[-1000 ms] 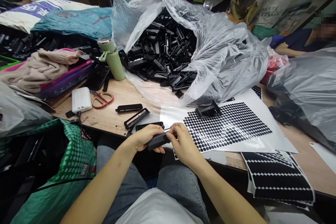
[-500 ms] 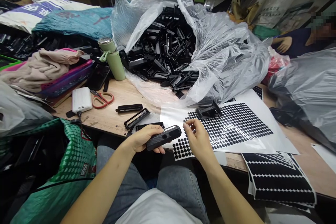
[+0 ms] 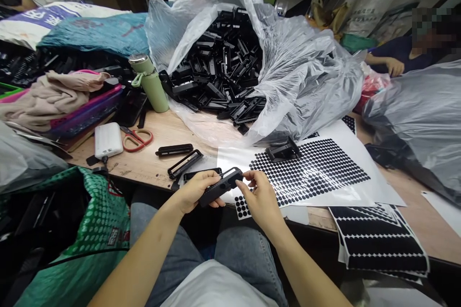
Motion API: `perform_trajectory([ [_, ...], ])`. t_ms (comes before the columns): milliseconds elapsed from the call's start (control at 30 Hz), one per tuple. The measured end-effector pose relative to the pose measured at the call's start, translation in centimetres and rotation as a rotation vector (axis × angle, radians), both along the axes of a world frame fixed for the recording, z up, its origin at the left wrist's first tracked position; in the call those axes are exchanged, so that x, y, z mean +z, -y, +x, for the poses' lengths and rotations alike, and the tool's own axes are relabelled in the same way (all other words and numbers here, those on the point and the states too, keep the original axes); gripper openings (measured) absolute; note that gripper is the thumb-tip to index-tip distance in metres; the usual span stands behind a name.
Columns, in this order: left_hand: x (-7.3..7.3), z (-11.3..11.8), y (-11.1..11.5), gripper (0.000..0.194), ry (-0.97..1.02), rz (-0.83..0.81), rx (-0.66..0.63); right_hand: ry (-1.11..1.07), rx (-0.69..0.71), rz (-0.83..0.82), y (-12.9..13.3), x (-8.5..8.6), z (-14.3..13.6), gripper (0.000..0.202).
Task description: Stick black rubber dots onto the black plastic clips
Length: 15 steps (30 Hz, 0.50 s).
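Observation:
My left hand (image 3: 194, 191) grips a long black plastic part (image 3: 215, 193) by its near end, tilted up to the right above the table's front edge. At the part's far end, my right hand (image 3: 262, 195) has thumb and fingertips drawn together against it. Whatever those fingertips hold, if anything, is too small to make out. Beneath and beside the right hand lies a white sheet of round black stickers (image 3: 317, 165), with a black bracket-like piece (image 3: 284, 150) on top. Left of the hands are a black frame (image 3: 185, 163) and a slim black piece (image 3: 175, 149).
A big clear plastic bag (image 3: 306, 76) spills black parts (image 3: 223, 67) onto the table. To the left stand a green bottle (image 3: 154, 86), red-handled scissors (image 3: 138, 140) and a white power bank (image 3: 108, 140). Black sticker strips (image 3: 383, 237) overhang the front edge. Another person's hand (image 3: 395, 66) is at right.
My right hand has moved left from over the sticker sheet to the far end of the black part. The left hand still holds the part. The view has shifted slightly.

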<state>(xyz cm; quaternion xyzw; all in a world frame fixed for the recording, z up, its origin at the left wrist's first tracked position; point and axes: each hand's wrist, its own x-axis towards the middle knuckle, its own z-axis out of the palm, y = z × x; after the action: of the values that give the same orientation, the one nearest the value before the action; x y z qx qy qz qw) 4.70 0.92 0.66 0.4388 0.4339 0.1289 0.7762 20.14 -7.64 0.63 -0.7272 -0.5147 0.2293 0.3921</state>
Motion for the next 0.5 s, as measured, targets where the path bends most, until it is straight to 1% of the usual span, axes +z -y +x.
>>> perform_trajectory([
  [167, 0.22, 0.26, 0.50, 0.026, -0.026, 0.076, 0.031, -0.013, 0.005, 0.022, -0.38, -0.57, -0.17, 0.015],
  [367, -0.17, 0.31, 0.59, 0.025, -0.030, 0.084, 0.015, -0.049, 0.004, 0.000, -0.34, -0.55, -0.06, 0.010],
  [500, -0.26, 0.36, 0.52, 0.025, -0.041, 0.087, 0.030, -0.052, 0.003, 0.010, -0.25, -0.55, -0.21, 0.011],
])
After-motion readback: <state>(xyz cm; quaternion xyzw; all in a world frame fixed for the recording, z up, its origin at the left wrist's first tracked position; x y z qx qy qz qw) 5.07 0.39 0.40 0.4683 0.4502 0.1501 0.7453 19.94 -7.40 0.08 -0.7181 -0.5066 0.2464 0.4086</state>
